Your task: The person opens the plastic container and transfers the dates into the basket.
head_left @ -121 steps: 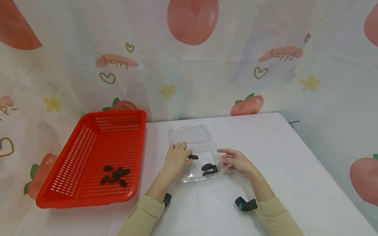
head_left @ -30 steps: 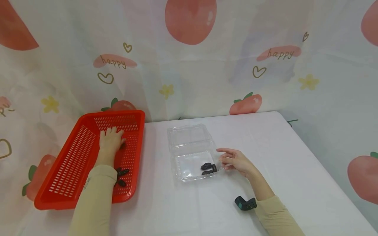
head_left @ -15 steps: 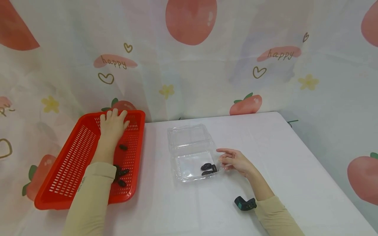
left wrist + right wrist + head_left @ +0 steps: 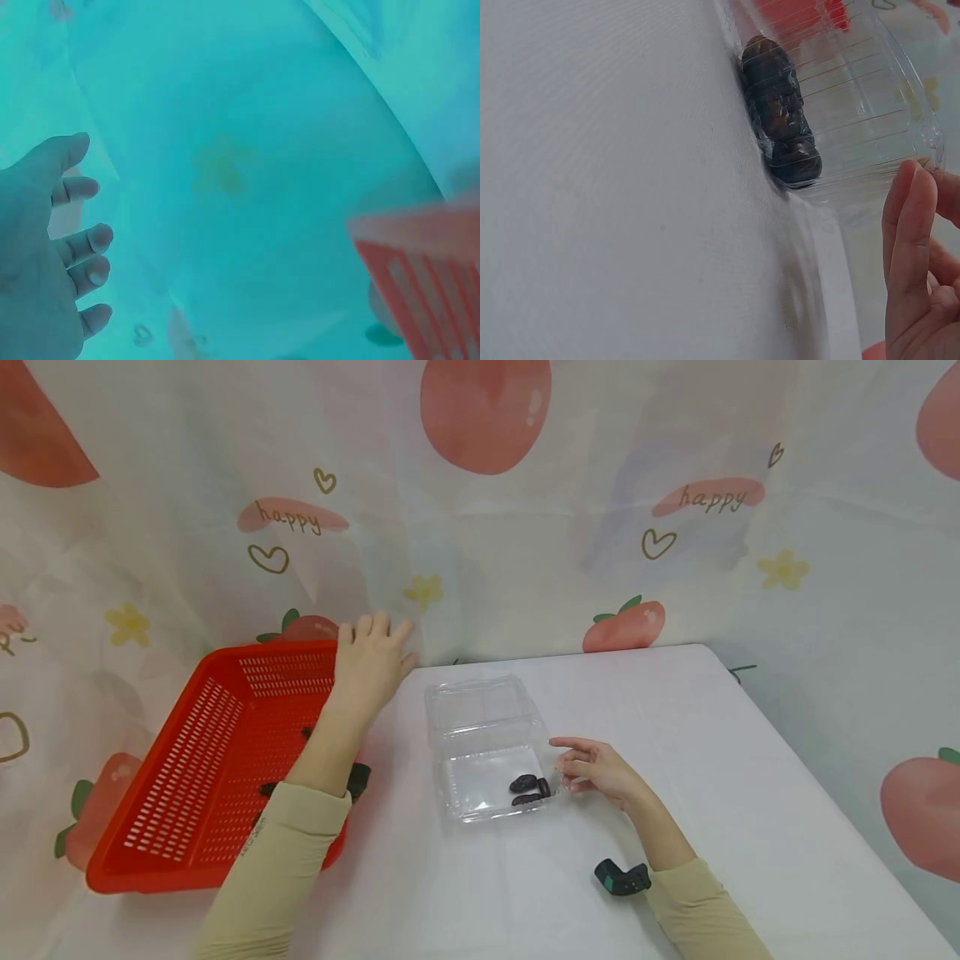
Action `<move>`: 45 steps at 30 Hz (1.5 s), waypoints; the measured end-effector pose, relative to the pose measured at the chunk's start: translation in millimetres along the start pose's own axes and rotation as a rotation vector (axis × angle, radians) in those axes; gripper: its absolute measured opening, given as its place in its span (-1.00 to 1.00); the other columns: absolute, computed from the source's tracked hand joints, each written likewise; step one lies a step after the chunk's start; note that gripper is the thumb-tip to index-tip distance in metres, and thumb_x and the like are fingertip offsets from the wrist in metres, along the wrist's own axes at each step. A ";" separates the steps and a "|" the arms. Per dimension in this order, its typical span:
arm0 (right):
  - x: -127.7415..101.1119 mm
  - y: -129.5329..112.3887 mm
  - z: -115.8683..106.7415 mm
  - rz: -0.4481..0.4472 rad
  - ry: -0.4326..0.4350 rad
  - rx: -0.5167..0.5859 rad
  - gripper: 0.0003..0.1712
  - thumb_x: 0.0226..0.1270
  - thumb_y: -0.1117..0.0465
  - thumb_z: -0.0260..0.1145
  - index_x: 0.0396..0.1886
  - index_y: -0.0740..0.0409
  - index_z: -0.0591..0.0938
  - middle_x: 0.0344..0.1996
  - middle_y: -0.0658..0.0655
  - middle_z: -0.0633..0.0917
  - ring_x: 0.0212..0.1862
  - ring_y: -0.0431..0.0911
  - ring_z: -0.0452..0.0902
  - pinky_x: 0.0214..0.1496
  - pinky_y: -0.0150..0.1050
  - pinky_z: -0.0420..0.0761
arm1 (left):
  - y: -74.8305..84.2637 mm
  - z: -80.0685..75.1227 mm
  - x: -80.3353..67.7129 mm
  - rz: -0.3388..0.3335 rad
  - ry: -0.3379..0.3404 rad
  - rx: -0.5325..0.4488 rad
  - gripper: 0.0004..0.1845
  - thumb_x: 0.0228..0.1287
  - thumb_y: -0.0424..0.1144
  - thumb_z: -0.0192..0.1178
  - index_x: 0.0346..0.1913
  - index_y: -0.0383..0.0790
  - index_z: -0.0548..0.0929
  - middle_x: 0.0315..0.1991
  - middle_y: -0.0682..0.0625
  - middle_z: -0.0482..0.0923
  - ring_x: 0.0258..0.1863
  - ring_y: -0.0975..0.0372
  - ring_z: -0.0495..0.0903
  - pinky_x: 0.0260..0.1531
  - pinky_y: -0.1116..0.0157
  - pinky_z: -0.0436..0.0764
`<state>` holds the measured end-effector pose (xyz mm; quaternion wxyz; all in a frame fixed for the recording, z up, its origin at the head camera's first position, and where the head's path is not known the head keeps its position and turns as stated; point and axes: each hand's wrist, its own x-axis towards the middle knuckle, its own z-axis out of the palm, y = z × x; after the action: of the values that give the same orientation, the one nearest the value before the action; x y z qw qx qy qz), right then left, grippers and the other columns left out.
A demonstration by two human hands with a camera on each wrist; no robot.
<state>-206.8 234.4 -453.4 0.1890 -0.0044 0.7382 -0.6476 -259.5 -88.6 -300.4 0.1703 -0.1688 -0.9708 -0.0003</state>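
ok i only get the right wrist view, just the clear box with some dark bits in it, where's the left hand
Observer: The left hand is raised over the far right corner of the red basket, away from the box.
Operator: is it holding anything
Observer: No. In the left wrist view its fingers are spread and loose, and the grip has nothing in it.
Operator: anything in that basket
Observer: Yes, a few dark pieces lie on its floor, partly hidden behind the left arm.
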 end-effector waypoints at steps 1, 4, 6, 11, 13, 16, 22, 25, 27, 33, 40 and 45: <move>-0.1 0.0 -0.1 0.001 0.000 0.001 -0.35 0.20 0.29 0.25 0.27 0.36 0.27 -0.47 -0.01 0.55 -0.47 -0.23 0.49 -0.43 -0.40 0.55 | 7.2 0.7 0.1 0.020 0.000 0.004 -0.57 0.28 -0.04 0.08 0.16 -0.05 0.35 -0.14 -0.15 0.34 -0.09 0.02 0.31 -0.11 0.09 0.26; -0.1 0.2 -0.5 0.004 -0.001 0.003 -0.34 0.20 0.30 0.25 0.27 0.37 0.26 -0.47 0.00 0.55 -0.47 -0.22 0.49 -0.42 -0.39 0.55 | 28.6 5.9 -1.6 0.080 0.003 0.012 -0.60 0.28 0.00 0.07 0.13 -0.02 0.38 -0.15 -0.11 0.37 -0.13 0.05 0.33 -0.14 0.13 0.28; -0.3 0.1 -0.7 0.005 -0.001 0.001 -0.35 0.20 0.30 0.25 0.27 0.36 0.26 -0.46 0.00 0.55 -0.46 -0.22 0.49 -0.42 -0.39 0.55 | 41.8 12.3 -3.8 0.120 0.008 0.021 -0.61 0.27 0.01 0.07 0.11 -0.01 0.39 -0.17 -0.09 0.38 -0.16 0.07 0.36 -0.16 0.16 0.29; -0.8 -1.1 -0.5 0.004 0.001 -0.005 -0.35 0.20 0.28 0.25 0.27 0.35 0.28 -0.46 0.02 0.55 -0.46 -0.21 0.49 -0.41 -0.39 0.55 | 68.4 35.0 -12.7 0.196 0.021 0.043 -0.62 0.21 0.06 0.12 0.04 0.03 0.43 -0.16 -0.05 0.40 -0.18 0.11 0.39 -0.19 0.21 0.30; -0.7 -1.4 -0.2 0.005 0.002 -0.005 -0.35 0.20 0.28 0.26 0.27 0.35 0.28 -0.46 0.02 0.54 -0.46 -0.21 0.49 -0.42 -0.39 0.55 | 77.2 44.5 -16.7 0.210 -0.009 0.061 -0.62 0.21 0.10 0.11 0.03 0.05 0.42 -0.14 -0.02 0.40 -0.18 0.13 0.39 -0.20 0.22 0.31; -0.3 -1.5 0.4 0.010 0.001 0.000 -0.35 0.20 0.29 0.25 0.26 0.35 0.28 -0.48 0.00 0.54 -0.47 -0.22 0.49 -0.42 -0.39 0.55 | 89.6 59.9 -22.8 0.228 -0.066 0.072 -0.60 0.22 0.12 0.08 0.07 0.09 0.41 -0.09 0.00 0.40 -0.15 0.15 0.39 -0.17 0.23 0.33; -0.6 -1.9 0.8 0.009 0.015 -0.007 -0.36 0.21 0.30 0.24 0.27 0.34 0.28 -0.48 -0.02 0.54 -0.47 -0.22 0.49 -0.44 -0.39 0.54 | 112.3 93.1 -34.4 0.288 -0.122 0.097 -0.60 0.22 0.13 0.07 0.08 0.14 0.41 -0.06 0.03 0.41 -0.10 0.18 0.40 -0.13 0.24 0.35; -0.5 -1.6 0.5 0.004 0.012 -0.012 -0.35 0.20 0.28 0.26 0.27 0.34 0.28 -0.48 -0.01 0.55 -0.47 -0.22 0.49 -0.43 -0.39 0.55 | 119.6 108.4 -40.2 0.310 -0.156 0.092 -0.61 0.20 0.12 0.09 0.06 0.14 0.42 -0.05 0.04 0.41 -0.05 0.18 0.41 -0.06 0.21 0.36; -0.2 -1.1 0.3 0.003 0.010 -0.014 -0.34 0.20 0.27 0.27 0.27 0.33 0.28 -0.48 0.00 0.55 -0.47 -0.22 0.49 -0.43 -0.39 0.55 | 122.6 117.9 -43.6 0.322 -0.171 0.101 -0.63 0.19 0.11 0.09 0.05 0.16 0.43 -0.06 0.05 0.41 -0.05 0.21 0.41 -0.05 0.24 0.37; 0.2 -0.8 0.8 -0.002 0.008 -0.017 -0.34 0.21 0.27 0.26 0.28 0.32 0.28 -0.47 -0.01 0.54 -0.47 -0.23 0.49 -0.43 -0.38 0.55 | 128.0 133.0 -50.5 0.345 -0.173 0.132 -0.66 0.18 0.13 0.07 0.01 0.20 0.46 -0.11 0.10 0.41 -0.13 0.26 0.39 -0.16 0.30 0.33; 0.0 -0.9 0.9 0.006 0.009 -0.013 -0.36 0.22 0.29 0.24 0.28 0.32 0.27 -0.46 0.00 0.54 -0.47 -0.23 0.49 -0.43 -0.39 0.55 | 131.8 135.7 -53.9 0.367 -0.261 0.100 -0.62 0.20 0.16 0.05 0.06 0.18 0.47 -0.09 0.10 0.41 -0.08 0.25 0.38 -0.11 0.29 0.32; 0.2 -1.4 1.3 0.005 0.009 -0.018 -0.37 0.23 0.28 0.24 0.28 0.30 0.28 -0.45 0.04 0.54 -0.49 -0.24 0.48 -0.44 -0.39 0.54 | 131.6 139.0 -53.7 0.373 -0.279 0.098 -0.61 0.13 0.15 0.12 0.01 0.17 0.48 -0.13 0.11 0.41 -0.12 0.25 0.37 -0.13 0.30 0.31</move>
<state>-207.0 232.9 -452.2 0.1873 -0.0017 0.7448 -0.6404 -214.7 25.9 -456.6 0.0393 -0.3354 -0.9358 0.1018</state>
